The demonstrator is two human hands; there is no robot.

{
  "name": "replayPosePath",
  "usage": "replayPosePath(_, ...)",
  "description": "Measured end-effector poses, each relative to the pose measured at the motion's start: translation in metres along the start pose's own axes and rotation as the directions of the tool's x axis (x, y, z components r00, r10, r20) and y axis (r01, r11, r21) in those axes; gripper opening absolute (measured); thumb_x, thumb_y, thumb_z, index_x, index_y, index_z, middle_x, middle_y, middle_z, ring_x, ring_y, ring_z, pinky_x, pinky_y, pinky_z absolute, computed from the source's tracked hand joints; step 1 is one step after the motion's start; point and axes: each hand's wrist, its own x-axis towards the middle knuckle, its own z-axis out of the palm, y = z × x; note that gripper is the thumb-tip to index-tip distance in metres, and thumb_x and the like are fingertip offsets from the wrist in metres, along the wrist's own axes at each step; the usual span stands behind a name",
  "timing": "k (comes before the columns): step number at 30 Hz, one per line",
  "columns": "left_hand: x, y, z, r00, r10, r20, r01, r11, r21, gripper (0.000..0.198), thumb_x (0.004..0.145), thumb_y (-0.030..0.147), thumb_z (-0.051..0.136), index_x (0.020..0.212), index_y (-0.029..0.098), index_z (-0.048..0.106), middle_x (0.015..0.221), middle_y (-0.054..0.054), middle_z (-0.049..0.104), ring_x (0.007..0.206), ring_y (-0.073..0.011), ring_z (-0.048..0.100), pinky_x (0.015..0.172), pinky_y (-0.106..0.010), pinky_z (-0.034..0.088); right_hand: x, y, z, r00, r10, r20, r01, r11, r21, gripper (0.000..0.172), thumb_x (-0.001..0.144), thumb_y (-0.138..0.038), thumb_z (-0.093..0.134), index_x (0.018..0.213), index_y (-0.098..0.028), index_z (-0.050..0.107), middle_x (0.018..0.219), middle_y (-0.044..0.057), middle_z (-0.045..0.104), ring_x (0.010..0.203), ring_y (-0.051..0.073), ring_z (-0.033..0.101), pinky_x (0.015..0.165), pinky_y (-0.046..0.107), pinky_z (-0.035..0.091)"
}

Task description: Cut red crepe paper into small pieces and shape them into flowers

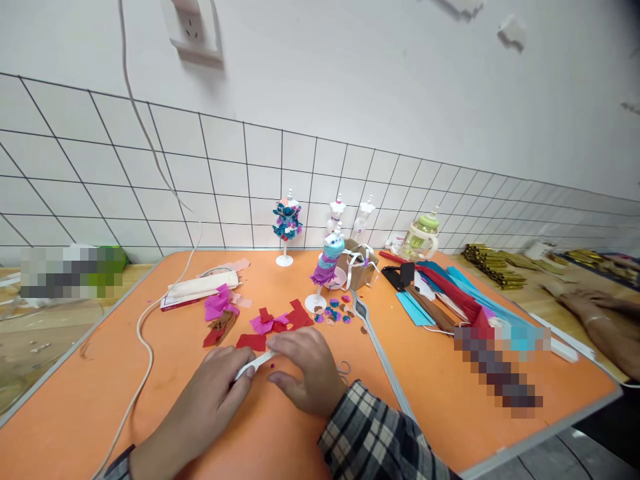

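Toward the counter's (435, 407) near edge, the left grip (220, 377) pinches a white strip (257, 363). The right grip (311, 373) curves half-open.

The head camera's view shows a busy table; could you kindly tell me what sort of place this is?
Probably a craft workshop or craft room: small dress forms and coloured scraps on an orange table suggest it.

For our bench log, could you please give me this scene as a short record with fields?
Left hand: holds a slim white item
Right hand: at that item's far end, thumb and fingers apart
Surface: orange table
Beyond hands: red scraps
Miniature dress forms: teal one, purple-and-blue one, two mostly white ones
Back right: green-lidded bottle
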Motion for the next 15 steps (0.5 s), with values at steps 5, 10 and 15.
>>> replayPosePath(5,0.001,0.005,0.0,0.997,0.06,0.047,-0.061,0.998,0.026,0.033,0.099,0.033,0.037,0.078,0.023,0.061,0.07,-0.002,0.067,0.068,-0.022,0.059,0.066,-0.032,0.045,0.001,0.0,0.008,0.998,0.0,0.069,0.006,0.996,-0.092,0.015,0.099,-0.032,0.06,0.109,-0.026,0.069,0.1,-0.002,0.079,0.091,0.012,0.069,0.082,0.033,0.041)
replayPosePath(10,0.003,0.006,0.0,0.992,0.12,0.03,-0.124,0.978,0.166,0.025,0.094,0.029,0.044,0.081,0.022,0.063,0.068,-0.002,0.065,0.065,-0.0223,0.059,0.067,-0.034,0.043,-0.004,0.006,0.008,1.0,0.006,0.002,-0.005,0.971,-0.238,0.016,0.099,-0.03,0.058,0.092,-0.026,0.072,0.089,-0.001,0.078,0.082,0.015,0.064,0.076,0.034,0.042)
replayPosePath(15,0.004,0.001,0.002,0.996,0.09,0.024,-0.093,0.982,0.163,0.026,0.096,0.031,0.044,0.084,0.022,0.065,0.068,-0.002,0.066,0.066,-0.0225,0.061,0.065,-0.034,0.043,0.0,0.002,-0.002,1.0,0.005,-0.028,-0.011,0.977,-0.212,0.021,0.096,-0.025,0.058,0.115,-0.023,0.068,0.108,0.004,0.075,0.095,0.019,0.062,0.083,0.036,0.043)
